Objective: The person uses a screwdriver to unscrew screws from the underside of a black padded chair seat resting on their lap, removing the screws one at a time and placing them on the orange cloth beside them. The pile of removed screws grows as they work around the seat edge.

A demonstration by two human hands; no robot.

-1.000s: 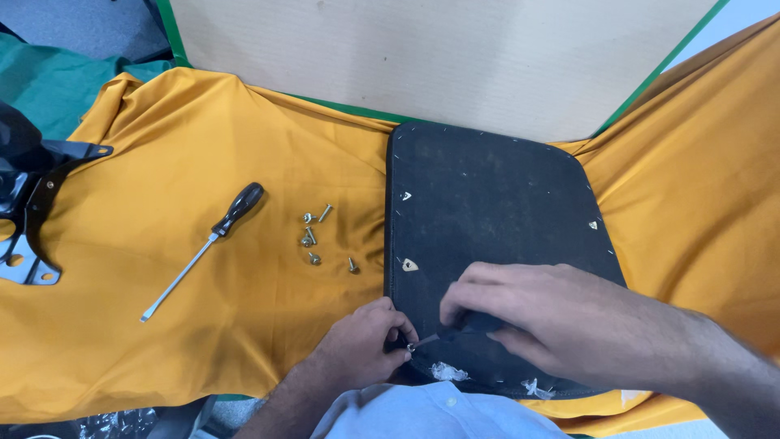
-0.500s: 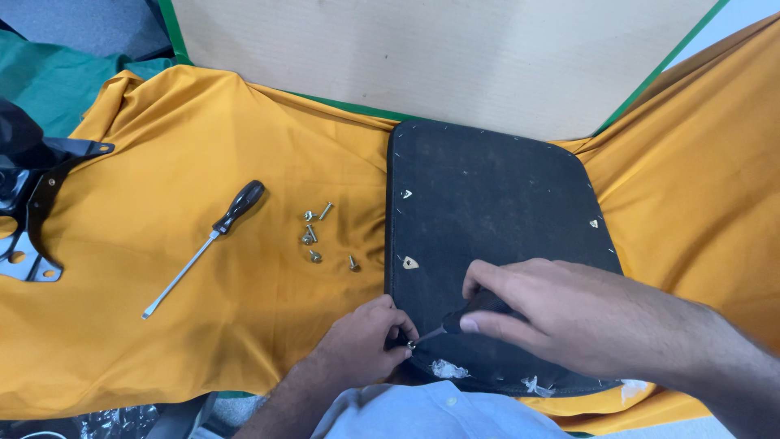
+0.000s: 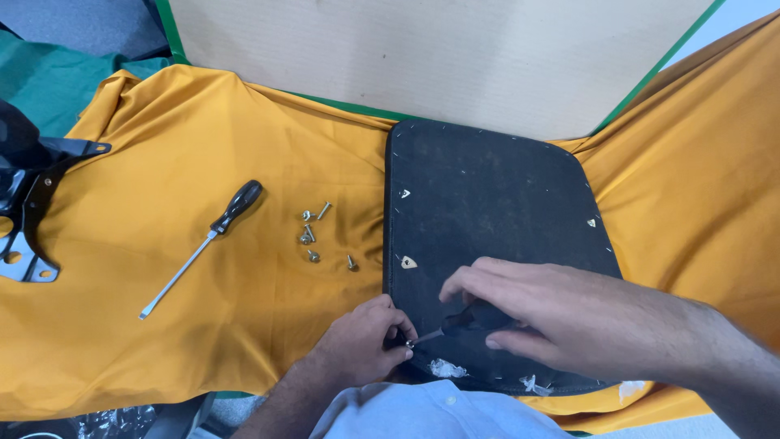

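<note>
Seen from above, a person's right hand wraps around the dark handle of a small screwdriver, fingers curled over it so that only the front of the handle and the short metal shaft show. The tip points toward the near left corner of a black seat pad, which lies underside up on an orange cloth. At that corner the left hand rests against the pad's edge, thumb and forefinger pinched close together right at the screwdriver's tip; whether they hold a screw there is too small to tell. The two hands sit just beside each other, nearly touching.

Farther left on the cloth, well apart from the hands, a longer screwdriver with a black handle lies slantwise, its handle toward the pad. Between it and the pad, a small cluster of loose screws is scattered on the fabric. Pale tears in the pad's black covering show at several points across the pad. A black metal bracket sits at the far left edge, and a pale board with green edging lies beyond the pad.
</note>
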